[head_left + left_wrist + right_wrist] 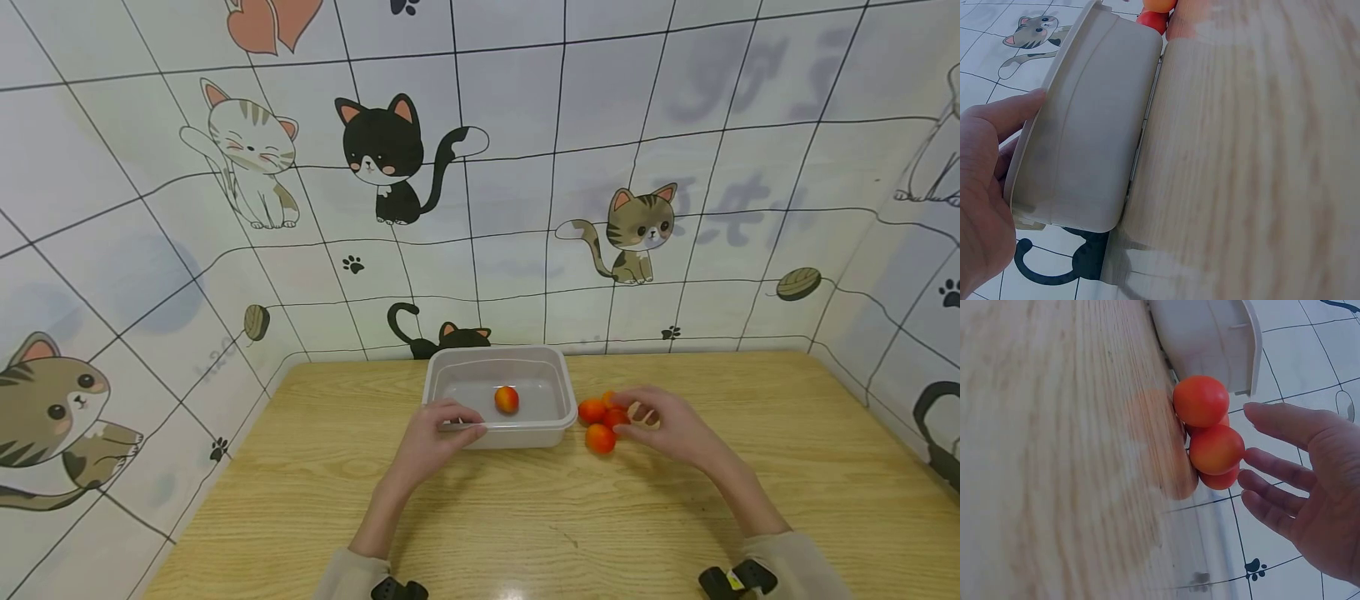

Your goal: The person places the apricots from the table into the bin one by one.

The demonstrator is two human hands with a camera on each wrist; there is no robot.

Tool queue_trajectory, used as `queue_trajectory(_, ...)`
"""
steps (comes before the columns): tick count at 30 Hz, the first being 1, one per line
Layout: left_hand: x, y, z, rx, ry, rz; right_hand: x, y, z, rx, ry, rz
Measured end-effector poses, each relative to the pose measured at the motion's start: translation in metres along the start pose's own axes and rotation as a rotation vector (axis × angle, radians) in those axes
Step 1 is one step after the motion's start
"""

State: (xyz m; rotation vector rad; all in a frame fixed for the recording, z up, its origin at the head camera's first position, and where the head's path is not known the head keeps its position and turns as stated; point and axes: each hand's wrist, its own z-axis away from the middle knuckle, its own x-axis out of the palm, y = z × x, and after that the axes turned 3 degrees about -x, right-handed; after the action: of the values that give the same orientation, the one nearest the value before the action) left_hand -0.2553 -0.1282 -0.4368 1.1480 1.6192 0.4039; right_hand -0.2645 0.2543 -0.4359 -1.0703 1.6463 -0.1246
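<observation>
A pale plastic box (517, 438) stands on the table, one red-and-yellow round fruit (507, 400) lying inside it. My left hand (442, 433) pinches the box's near rim at its left part; the left wrist view shows the thumb on the rim (1030, 134) and fingers behind it. Just right of the box sits a cluster of several red-orange fruits (600, 439) that look like small tomatoes. Over the right side of this cluster is my right hand (671, 425), thumb and fingers spread apart. In the right wrist view its fingertips come right up to one orange-red fruit (1216, 450).
The wooden table (525, 525) reaches back to a white wall (510, 208) printed with cats and grid lines. The box stands near the table's back edge. Side walls with the same print rise at left and right.
</observation>
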Motion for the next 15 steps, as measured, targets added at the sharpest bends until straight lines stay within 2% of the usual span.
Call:
queue_trajectory(8, 0.0003, -0.0004, 0.0004, 0.003, 0.004, -0.001, -0.0004, -0.0007, 0.0003, 0.044, -0.023, 0.011)
queue_trajectory(15, 0.0004, -0.0007, 0.0003, 0.002, 0.004, -0.003, 0.0017, 0.0024, -0.0006, 0.024, -0.045, -0.003)
